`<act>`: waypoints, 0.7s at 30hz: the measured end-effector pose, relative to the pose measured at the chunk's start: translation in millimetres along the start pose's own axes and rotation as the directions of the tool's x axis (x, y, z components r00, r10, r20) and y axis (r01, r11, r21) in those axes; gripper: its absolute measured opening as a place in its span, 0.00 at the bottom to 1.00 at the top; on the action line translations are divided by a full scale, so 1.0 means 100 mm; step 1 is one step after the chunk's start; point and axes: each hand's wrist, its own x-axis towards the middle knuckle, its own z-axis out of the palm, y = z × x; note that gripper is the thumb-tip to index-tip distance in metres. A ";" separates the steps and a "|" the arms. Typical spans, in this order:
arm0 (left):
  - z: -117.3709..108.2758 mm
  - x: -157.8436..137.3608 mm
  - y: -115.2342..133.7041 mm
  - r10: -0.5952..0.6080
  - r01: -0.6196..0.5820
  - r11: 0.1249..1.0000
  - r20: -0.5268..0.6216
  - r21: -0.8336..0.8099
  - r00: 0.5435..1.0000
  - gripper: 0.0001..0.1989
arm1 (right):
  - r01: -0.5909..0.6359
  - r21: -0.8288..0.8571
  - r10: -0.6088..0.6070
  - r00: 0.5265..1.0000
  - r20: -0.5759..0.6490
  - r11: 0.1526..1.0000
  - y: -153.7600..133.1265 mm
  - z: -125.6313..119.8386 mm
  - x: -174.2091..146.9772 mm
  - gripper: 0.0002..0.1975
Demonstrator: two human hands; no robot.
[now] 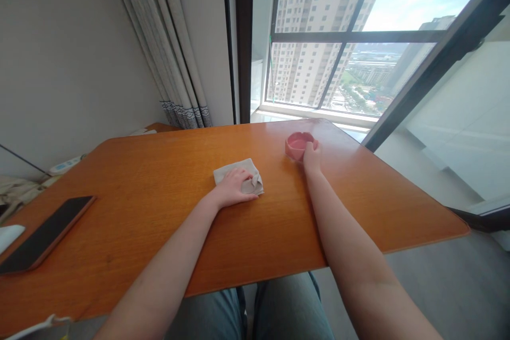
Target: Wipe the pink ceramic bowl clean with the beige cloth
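Note:
Near the middle of the wooden table (159,212), a folded pale cloth (252,171) lies flat. My left hand (236,187) rests on top of it, the fingers curled over and bunching part of the fabric by the thumb. Farther back to the right is a round pink ashtray (295,150) with a notched rim. My right hand (313,155) grips its right side, thumb and fingers closed on the wall. Whether the ashtray touches the tabletop or is slightly raised, I cannot tell.
A long black slab with a brown edge (48,231) lies on the table's left, beside a white object (10,236). A white cord (40,325) is at the lower left corner. Beyond the table stand a grey curtain (171,64) and a large window (319,74).

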 end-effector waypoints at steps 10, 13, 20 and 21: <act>0.01 0.00 -0.02 0.005 -0.005 1.000 0.005 0.002 1.000 0.25 | 0.006 -0.081 -0.003 0.999 0.037 0.997 0.04 0.01 0.03 0.16; 0.01 0.00 -0.01 0.007 -0.007 1.000 0.000 0.009 1.000 0.25 | -0.003 -0.064 0.007 0.998 0.061 0.998 0.04 0.02 0.03 0.17; 0.02 0.00 -0.01 0.020 -0.020 1.000 0.014 -0.007 1.000 0.23 | 0.029 -0.180 -0.025 0.999 0.022 0.983 0.09 0.05 0.03 0.18; 0.02 0.00 -0.01 0.026 -0.026 1.000 0.013 -0.018 1.000 0.22 | 0.037 -0.188 -0.033 0.999 0.024 0.981 0.09 0.05 0.04 0.18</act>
